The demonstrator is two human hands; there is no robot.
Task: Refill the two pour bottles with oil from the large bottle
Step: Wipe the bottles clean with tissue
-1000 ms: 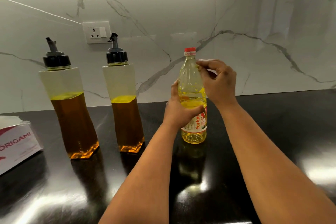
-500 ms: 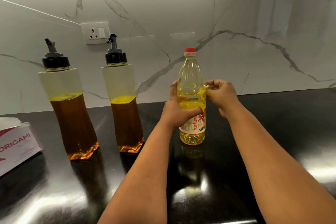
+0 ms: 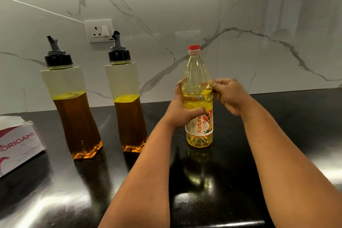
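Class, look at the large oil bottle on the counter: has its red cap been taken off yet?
No, the red cap sits on the neck of the large oil bottle.

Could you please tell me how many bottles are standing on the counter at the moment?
3. One black-capped pour bottle stands at left, a second pour bottle just right of it, and the red-capped Fortune bottle further right, held by the left hand. None appear hidden.

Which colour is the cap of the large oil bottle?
Red, with a white band; the head view shows the cap clearly.
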